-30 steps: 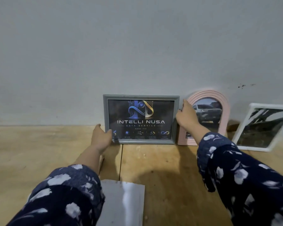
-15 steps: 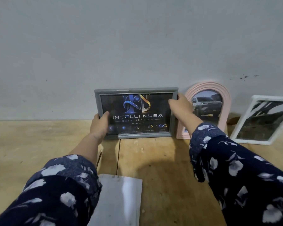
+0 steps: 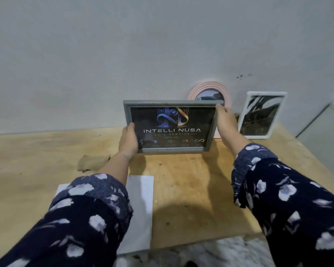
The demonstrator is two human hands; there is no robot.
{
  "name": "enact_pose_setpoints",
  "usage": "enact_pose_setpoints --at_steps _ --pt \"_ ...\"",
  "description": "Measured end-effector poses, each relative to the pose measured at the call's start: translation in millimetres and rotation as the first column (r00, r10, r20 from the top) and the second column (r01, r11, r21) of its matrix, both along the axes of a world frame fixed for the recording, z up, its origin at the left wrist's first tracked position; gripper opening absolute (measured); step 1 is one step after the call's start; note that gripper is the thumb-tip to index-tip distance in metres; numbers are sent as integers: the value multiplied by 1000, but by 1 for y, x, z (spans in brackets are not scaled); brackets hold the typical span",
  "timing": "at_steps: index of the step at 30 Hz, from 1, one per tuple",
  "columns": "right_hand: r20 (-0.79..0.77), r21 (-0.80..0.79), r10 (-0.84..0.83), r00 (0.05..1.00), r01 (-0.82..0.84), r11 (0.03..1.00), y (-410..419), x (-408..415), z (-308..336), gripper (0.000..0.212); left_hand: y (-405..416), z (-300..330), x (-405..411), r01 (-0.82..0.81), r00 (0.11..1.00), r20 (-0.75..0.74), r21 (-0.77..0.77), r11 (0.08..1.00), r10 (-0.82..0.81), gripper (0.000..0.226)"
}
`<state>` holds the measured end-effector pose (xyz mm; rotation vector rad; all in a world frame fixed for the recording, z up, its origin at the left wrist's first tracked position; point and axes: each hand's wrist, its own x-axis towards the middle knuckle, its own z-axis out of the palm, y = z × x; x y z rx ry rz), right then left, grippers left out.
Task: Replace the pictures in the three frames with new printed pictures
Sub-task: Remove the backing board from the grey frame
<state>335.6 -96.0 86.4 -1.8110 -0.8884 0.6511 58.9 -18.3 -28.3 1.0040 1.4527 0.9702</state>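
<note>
A grey rectangular frame point(image 3: 172, 104) with a dark "INTELLI NUSA" picture is lifted off the wooden tabletop point(image 3: 191, 180) and faces me. My left hand point(image 3: 128, 140) grips its lower left edge, thumb on the front. My right hand point(image 3: 225, 120) holds its right edge near the top corner. Behind it a pink arched frame point(image 3: 210, 87) with a car picture leans on the wall, mostly hidden. A white rectangular frame point(image 3: 266, 93) with a dark picture leans on the wall to the right. White printed sheets point(image 3: 141, 205) lie on the table under my left forearm.
A brown scrap of paper point(image 3: 93, 161) lies on the wood to the left. The grey wall point(image 3: 143, 45) rises directly behind the frames. A white object point(image 3: 324, 132) stands at the right edge. Marbled floor point(image 3: 210, 253) shows below the table's near edge.
Both hands have lifted the grey frame off the table and brought it toward me and to the right. It now covers most of the pink arched frame.
</note>
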Motion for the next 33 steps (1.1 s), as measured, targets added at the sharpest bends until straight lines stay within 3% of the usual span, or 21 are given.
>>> enact_pose_setpoints --at_steps 7,11,13,18,21,24,30,33 --pt "-76 65 -91 993 96 993 -55 44 -19 47 -75 23 48 50 994 96 -37 998 -47 77" --pt "-87 51 -92 992 97 994 -79 61 -33 48 -112 41 65 21 998 67 5 1000 -21 42" --pt "-83 48 -102 991 106 993 -89 66 -38 46 -126 45 69 2 1000 14 23 1000 -2 36" --pt "-137 91 -132 982 146 985 -118 63 -38 46 -155 53 73 -183 982 46 20 983 182 53" --pt "-239 102 -133 962 161 982 -145 59 -48 44 -180 47 77 -263 965 1 -16 965 263 72" --pt "-284 76 -165 944 194 978 -176 58 -67 45 -207 36 81 -330 944 -46 -73 941 328 74" --pt "-279 -34 -210 937 209 977 -216 71 -114 46 -257 10 84 -282 941 -226 -109 953 253 70" --pt "-239 -85 -204 949 188 978 -230 75 -135 46 -266 -10 86 -255 929 -313 -159 954 196 90"
